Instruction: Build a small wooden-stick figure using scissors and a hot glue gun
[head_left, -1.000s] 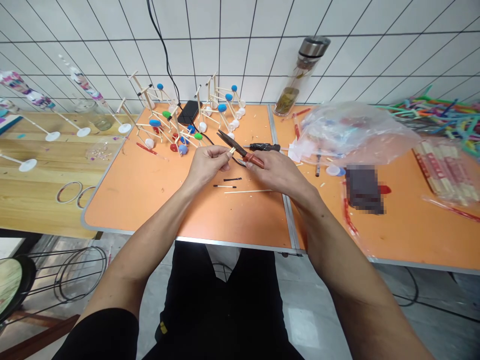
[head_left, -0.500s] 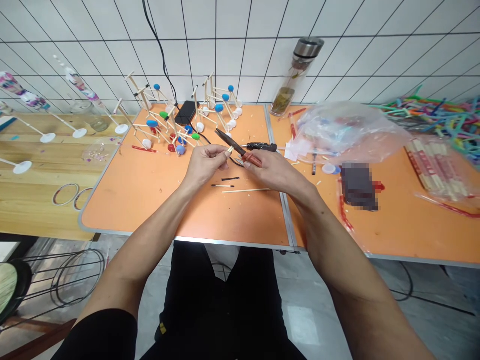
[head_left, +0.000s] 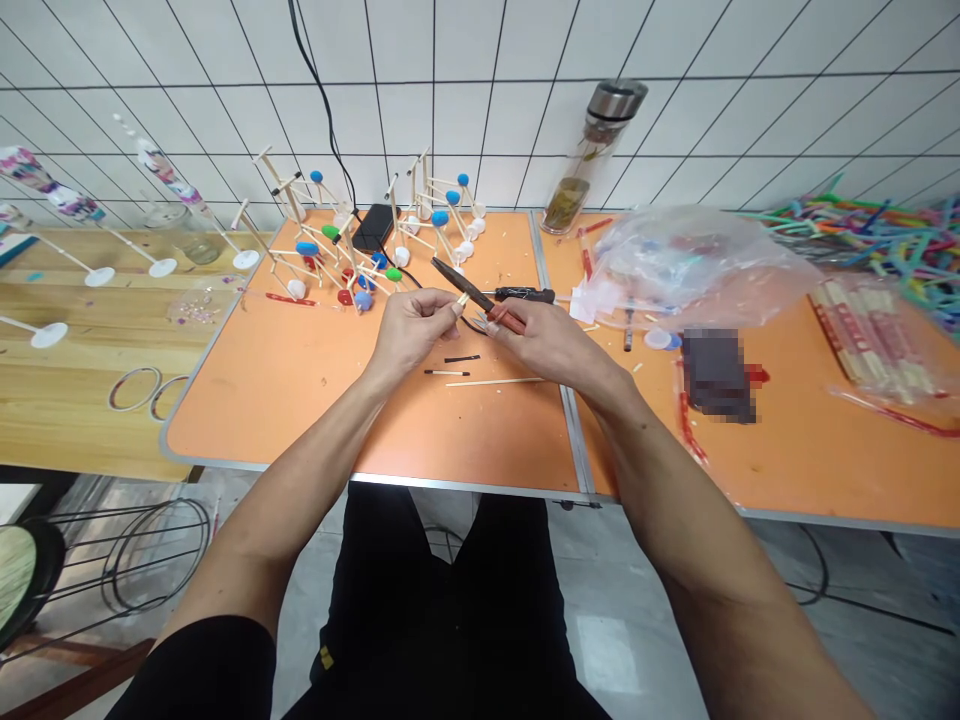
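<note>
Above an orange table [head_left: 285, 410], a person's left hand [head_left: 412, 325] is pinching a short pale stick [head_left: 462, 299], thumb and forefinger closed on it with its tip showing. The right hand [head_left: 546, 338] is wrapping its fingers around a brown-handled tool [head_left: 508, 318], whose dark blade is slanting up and leftward beside the stick; whether blade and stick are touching, one cannot tell. Just behind the right hand a black-handled tool [head_left: 525, 295] is lying. Nearer the person, a dark strip [head_left: 461, 358], a dark-ended stick [head_left: 447, 373] and a long thin stick [head_left: 495, 382] are resting on the tabletop. Behind the left hand, stick frames with coloured balls [head_left: 306, 248] are standing around a black phone-like slab [head_left: 373, 228].
</note>
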